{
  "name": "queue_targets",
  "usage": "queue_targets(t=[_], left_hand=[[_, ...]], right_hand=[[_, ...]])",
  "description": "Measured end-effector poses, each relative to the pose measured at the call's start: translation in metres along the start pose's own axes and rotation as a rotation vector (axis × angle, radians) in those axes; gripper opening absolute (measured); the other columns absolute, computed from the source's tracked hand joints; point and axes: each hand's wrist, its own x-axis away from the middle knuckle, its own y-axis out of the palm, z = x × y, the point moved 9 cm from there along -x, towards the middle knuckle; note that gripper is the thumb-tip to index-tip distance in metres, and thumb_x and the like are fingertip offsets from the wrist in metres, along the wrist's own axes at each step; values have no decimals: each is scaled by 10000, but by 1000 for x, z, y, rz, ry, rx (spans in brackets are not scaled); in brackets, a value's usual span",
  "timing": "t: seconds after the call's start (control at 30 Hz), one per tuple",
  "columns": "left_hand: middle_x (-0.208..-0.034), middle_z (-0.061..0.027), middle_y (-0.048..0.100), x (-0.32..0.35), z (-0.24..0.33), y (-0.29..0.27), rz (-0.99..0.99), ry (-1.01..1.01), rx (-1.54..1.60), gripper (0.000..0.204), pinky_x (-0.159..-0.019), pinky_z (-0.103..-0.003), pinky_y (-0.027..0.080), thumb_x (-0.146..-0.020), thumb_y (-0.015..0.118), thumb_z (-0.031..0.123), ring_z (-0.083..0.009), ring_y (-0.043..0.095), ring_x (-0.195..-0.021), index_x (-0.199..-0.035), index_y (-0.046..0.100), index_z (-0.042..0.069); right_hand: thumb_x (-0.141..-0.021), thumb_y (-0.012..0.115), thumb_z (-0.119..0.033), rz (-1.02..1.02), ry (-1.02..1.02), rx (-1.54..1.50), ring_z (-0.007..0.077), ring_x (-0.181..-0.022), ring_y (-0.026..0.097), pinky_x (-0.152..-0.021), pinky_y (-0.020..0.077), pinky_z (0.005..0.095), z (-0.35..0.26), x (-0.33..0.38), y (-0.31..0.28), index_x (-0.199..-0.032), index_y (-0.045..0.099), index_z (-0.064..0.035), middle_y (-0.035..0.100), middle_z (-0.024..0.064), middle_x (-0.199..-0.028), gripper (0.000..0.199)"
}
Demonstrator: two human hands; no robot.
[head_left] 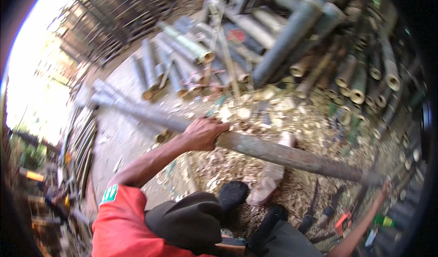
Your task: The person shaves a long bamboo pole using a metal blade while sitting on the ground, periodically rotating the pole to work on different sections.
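Observation:
A long grey-brown bamboo pole point(283, 154) slants across in front of me, from the upper left down to the right. My left hand point(205, 133) is closed over it near its middle, seen from the back of the hand. Far to the right, my right hand point(386, 187) is at the pole's right end, its fingers small and blurred but apparently wrapped round it. Under the pole, between my feet, a pale wooden block point(267, 184) lies on the shavings.
Cut bamboo tubes point(182, 51) lie stacked ahead, with more piled point(360, 81) at the far right. Wood chips point(246, 165) cover the ground. Dark-handled tools point(327, 211) and an orange-red item point(343, 221) lie at lower right. Thin poles point(84, 149) rest at left.

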Motion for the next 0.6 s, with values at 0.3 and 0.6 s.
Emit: queue_targets(t=[0.3,0.6], left_hand=[[-1166,-54,697,59,-88,16,121,-241,-152,446,-1088,-465,448,-812,767,75,-281,627,-1190,-1235,646,145],[-1375,-84,643,155,-208,34,-53,-652,-403,828,-1151,-503,402,-620,901,90,-312,546,-1361,-1372,561,150]], right_hand=[[-1018,638,-568,-242,709,-384,351,-1440,465,-1077,463,612,5,135,33,-1611,441,-102,476,133,-1598,780],[-1018,740,-258,-546,589,-882,270,-1147,652,-951,562,478,-241,298,60,-1278,601,11,653,135,-1262,399]])
